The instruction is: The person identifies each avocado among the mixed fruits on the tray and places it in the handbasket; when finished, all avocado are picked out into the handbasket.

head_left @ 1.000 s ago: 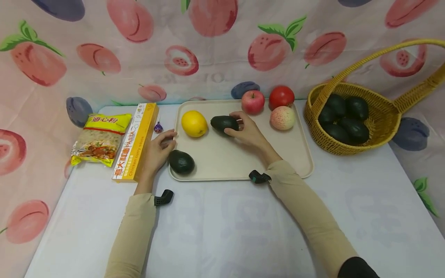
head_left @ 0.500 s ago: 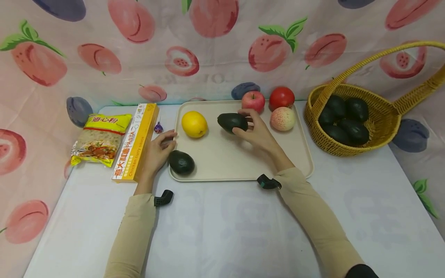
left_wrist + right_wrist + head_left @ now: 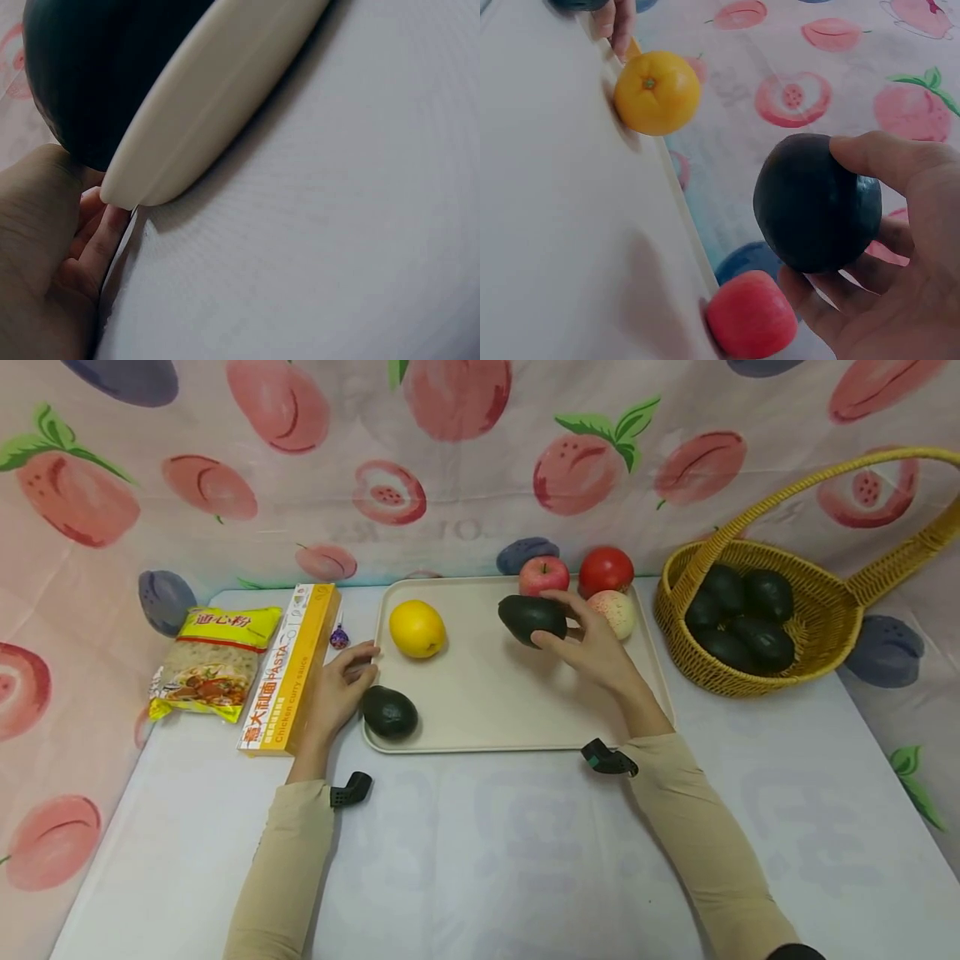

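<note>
My right hand holds a dark green avocado between thumb and fingers, raised over the beige tray. In the right wrist view the same avocado hangs well above the tray surface. My left hand rests at the tray's left rim, its fingers loosely bent and fingertips right at the edge. Beside its thumb a second avocado lies in the tray's near left corner. The left wrist view shows the tray rim close to the left fingers.
A yellow orange-shaped fruit, an apple, a red round fruit and a pale peach sit on the tray. Right stands a wicker basket with several avocados. Left lie a pasta box, a pasta bag and a small purple trinket.
My right hand has lifted the avocado and carried it rightward across the tray, from beside the yellow fruit to in front of the apple. The left hand has stayed in place.
</note>
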{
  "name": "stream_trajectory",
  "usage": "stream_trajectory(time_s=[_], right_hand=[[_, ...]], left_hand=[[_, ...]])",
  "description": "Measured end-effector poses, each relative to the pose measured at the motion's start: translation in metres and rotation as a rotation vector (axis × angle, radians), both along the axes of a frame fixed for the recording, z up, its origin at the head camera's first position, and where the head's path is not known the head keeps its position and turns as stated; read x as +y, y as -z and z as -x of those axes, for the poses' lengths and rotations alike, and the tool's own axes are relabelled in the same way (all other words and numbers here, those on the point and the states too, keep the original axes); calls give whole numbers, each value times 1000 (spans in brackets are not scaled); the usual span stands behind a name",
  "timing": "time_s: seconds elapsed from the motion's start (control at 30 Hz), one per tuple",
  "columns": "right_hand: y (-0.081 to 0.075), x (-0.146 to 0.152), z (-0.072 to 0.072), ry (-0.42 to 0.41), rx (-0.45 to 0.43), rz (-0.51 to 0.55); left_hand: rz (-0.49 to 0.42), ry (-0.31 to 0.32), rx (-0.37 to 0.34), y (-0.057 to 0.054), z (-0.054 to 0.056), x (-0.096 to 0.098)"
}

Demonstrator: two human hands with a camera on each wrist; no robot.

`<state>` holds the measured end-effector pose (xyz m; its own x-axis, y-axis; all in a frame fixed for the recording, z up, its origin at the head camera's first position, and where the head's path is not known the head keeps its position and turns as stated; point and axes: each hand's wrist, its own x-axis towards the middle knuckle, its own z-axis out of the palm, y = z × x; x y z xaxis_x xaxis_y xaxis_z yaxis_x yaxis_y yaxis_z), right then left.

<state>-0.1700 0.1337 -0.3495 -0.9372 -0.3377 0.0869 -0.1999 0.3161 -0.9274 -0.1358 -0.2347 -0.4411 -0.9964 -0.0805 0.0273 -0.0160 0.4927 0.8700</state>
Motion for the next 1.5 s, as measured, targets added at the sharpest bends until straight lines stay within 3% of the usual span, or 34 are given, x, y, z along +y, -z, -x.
stream_trajectory(time_s=[0.13, 0.3, 0.5, 0.67, 0.77, 0.9, 1.23, 1.37, 1.5], right_hand=[[-16, 4, -13, 4, -1, -48], [-22, 16, -21, 26, 18, -49], [-18, 35, -15, 2, 36, 8], [-21, 49, -14, -13, 100, -66], [-34, 56, -21, -10, 147, -96], [-32, 73, -17, -6, 177, -100], [-29, 110, -9, 62, 138, -126], [-32, 123, -10, 70, 157, -100], [-33, 135, -11, 45, 199, 22]], left_hand=[[-2, -3, 5, 1, 0, 0], [10, 7, 11, 1, 3, -1], [5, 14, 9, 0, 3, -2], [13, 5, -21, -1, -1, -1], [17, 9, -19, 0, 0, 0], [12, 9, -17, 0, 1, 1], [10, -9, -22, 1, 1, -1], [11, -4, -16, 0, 0, 0], [10, -7, -17, 0, 0, 0]])
